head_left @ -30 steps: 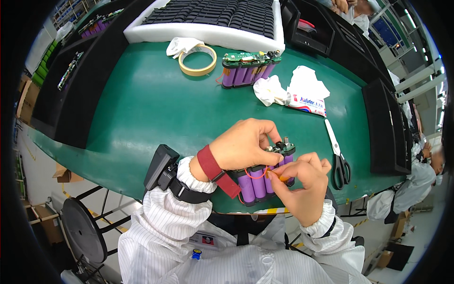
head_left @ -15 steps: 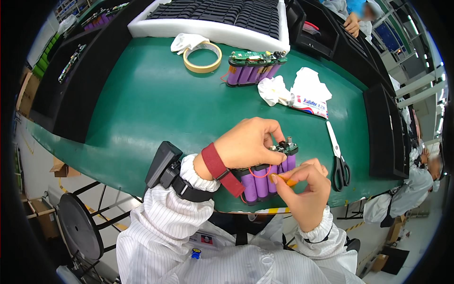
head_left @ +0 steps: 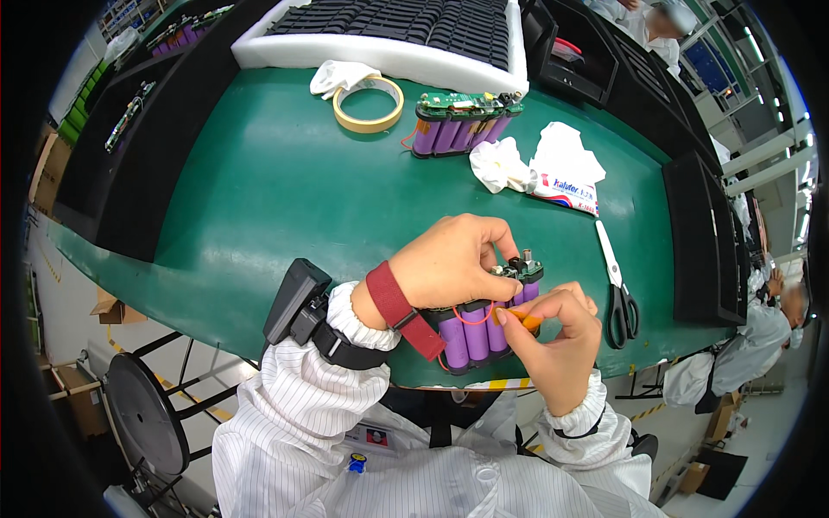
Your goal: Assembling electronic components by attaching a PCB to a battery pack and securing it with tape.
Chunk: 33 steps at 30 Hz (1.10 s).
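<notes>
Near the front edge of the table stands a battery pack (head_left: 474, 338) of purple cells with a green circuit board on top and a thin red wire looping along its side. My left hand (head_left: 449, 263) reaches over it, thumb and fingers closed round its board end. Pinched in my right hand (head_left: 557, 341) is a small amber-orange strip (head_left: 529, 323), held against the pack's right part. Those fingertips hide part of the cells. Farther back, a second purple battery pack (head_left: 462, 136) stands upright with its board on top.
A roll of tape (head_left: 368, 125) lies beside a white cloth (head_left: 338, 78). To the right are a white tube (head_left: 566, 186) with crumpled tissue and black-handled scissors (head_left: 617, 298). A white foam tray (head_left: 371, 63) of black parts sits at the back; black bins (head_left: 704, 246) border the table.
My right hand has moved slightly, and the amber strip lies at a different angle. My left hand stays on the pack. At the upper right, a co-worker's hand has drawn away from the bin edge.
</notes>
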Each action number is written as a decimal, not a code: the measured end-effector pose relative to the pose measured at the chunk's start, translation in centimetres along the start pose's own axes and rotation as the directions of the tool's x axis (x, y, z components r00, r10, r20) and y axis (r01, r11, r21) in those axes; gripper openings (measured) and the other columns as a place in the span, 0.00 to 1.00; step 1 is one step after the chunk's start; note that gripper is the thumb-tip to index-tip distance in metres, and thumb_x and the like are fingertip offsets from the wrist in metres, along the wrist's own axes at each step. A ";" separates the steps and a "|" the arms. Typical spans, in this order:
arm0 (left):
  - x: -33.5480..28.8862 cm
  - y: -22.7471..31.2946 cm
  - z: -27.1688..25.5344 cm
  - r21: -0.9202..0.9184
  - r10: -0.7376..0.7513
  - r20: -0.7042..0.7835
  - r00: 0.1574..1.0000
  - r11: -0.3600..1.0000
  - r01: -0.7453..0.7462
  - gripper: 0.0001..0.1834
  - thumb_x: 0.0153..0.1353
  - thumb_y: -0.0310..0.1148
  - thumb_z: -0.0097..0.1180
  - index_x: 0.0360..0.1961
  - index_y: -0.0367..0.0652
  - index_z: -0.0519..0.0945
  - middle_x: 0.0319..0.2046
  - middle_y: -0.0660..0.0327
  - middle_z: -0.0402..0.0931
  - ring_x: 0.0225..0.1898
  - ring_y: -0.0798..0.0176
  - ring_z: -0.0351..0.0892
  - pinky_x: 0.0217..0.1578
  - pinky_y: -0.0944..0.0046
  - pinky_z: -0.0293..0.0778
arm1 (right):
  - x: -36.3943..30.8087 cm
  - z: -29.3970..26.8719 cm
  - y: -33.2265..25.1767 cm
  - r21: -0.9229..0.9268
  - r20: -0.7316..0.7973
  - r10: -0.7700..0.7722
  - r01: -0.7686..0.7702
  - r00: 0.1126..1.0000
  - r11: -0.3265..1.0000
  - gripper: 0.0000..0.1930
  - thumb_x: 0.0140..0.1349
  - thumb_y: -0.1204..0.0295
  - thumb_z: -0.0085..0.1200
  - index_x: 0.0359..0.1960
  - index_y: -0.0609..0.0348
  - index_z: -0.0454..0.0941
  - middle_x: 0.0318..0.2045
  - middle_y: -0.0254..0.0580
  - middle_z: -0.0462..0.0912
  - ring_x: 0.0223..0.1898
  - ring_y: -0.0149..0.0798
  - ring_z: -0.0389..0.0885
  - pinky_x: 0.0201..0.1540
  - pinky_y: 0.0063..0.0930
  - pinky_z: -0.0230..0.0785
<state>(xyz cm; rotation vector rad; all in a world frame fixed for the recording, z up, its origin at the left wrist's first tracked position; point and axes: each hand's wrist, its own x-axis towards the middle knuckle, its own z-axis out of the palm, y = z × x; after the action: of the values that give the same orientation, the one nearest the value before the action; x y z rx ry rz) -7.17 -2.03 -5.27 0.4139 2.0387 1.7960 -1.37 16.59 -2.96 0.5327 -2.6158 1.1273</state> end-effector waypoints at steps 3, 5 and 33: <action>0.0 -0.1 0.0 -0.003 0.003 -0.001 1.000 1.000 -0.003 0.17 0.51 0.33 0.70 0.36 0.35 0.78 0.21 0.68 0.73 0.22 0.77 0.69 0.23 0.74 0.65 | -0.1 0.1 -0.1 0.006 -0.013 0.002 -0.002 1.000 1.000 0.13 0.44 0.76 0.71 0.20 0.50 0.75 0.22 0.22 0.82 0.29 0.29 0.72 0.40 0.34 0.51; 0.0 -0.1 0.0 0.000 0.005 -0.003 1.000 1.000 -0.005 0.17 0.51 0.33 0.70 0.36 0.35 0.78 0.21 0.68 0.73 0.22 0.77 0.69 0.23 0.74 0.64 | -0.1 0.1 -0.2 0.009 -0.018 0.002 -0.002 1.000 1.000 0.13 0.44 0.76 0.71 0.20 0.50 0.75 0.22 0.21 0.82 0.29 0.29 0.72 0.40 0.34 0.51; 0.0 0.3 0.1 -0.038 -0.037 0.036 0.999 0.999 0.039 0.17 0.52 0.29 0.70 0.39 0.34 0.77 0.25 0.66 0.76 0.25 0.78 0.72 0.26 0.76 0.67 | -0.8 -1.3 -1.5 -0.255 -0.020 -0.069 0.062 0.997 0.965 0.11 0.45 0.73 0.70 0.25 0.48 0.78 0.31 0.22 0.85 0.35 0.33 0.72 0.45 0.39 0.47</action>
<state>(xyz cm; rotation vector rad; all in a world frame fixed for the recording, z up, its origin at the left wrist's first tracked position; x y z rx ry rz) -7.17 -1.92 -4.93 0.3899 1.9717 1.7905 0.11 16.83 -1.43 0.5383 -2.6425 0.7567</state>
